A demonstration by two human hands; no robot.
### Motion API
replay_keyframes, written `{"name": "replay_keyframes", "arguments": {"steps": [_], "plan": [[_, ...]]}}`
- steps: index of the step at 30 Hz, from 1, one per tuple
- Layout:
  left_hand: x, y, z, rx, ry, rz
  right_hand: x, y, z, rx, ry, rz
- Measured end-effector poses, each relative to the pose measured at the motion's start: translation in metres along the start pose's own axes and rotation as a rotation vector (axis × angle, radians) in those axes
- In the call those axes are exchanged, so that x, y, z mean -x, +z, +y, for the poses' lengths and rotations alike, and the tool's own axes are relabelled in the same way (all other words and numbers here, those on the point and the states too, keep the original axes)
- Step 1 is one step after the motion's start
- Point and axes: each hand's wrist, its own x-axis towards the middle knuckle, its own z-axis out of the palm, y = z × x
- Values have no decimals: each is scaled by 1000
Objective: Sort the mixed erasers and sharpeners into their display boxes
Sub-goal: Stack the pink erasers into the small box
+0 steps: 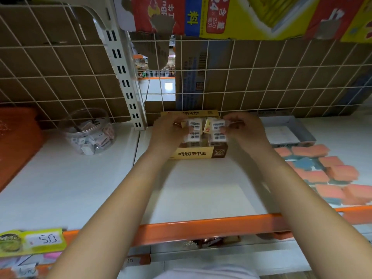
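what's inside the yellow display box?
The yellow display box holds white wrapped erasers, labels up. The left hand and right hand cover both ends; lower layers are hidden.

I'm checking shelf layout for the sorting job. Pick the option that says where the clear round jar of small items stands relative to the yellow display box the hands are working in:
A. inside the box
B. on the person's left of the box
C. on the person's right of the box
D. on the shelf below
B: the clear jar stands on the shelf left of the yellow display box, beyond the slotted upright.
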Motion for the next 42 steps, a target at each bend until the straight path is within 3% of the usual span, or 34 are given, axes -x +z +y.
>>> {"name": "replay_keyframes", "arguments": {"steps": [5, 10, 14, 17, 23, 27, 32, 35, 38, 40, 42], "plan": [[-14, 12, -16, -302, 101, -106, -13, 11, 11, 188, 20, -112], [-17, 15, -22, -428, 130, -128, -14, 12, 19, 518, -163, -137], [-24, 17, -24, -499, 168, -158, -17, 11, 22, 666, -181, -138], [-30, 18, -17, -455, 195, -141, -19, 11, 14, 534, -238, -73], [-47, 27, -26, -491, 138, -297, -32, 20, 20, 596, -237, -294], [-48, 22, -27, -514, 126, -330, -30, 22, 19, 577, -276, -289], [-18, -7, -23, -354, 216, -217, 1, 10, 12, 179, -237, -228], [10, -28, -32, -95, 90, -103, 19, 2, 18, 86, -94, -316], [30, -31, -50, 72, -111, -253, 22, 10, 35, 43, 45, -390], [34, -23, -63, 106, -134, -313, 23, 19, 42, 37, 43, -325], [35, -15, -67, 89, -148, -231, 23, 24, 42, 88, 14, -240]]}}
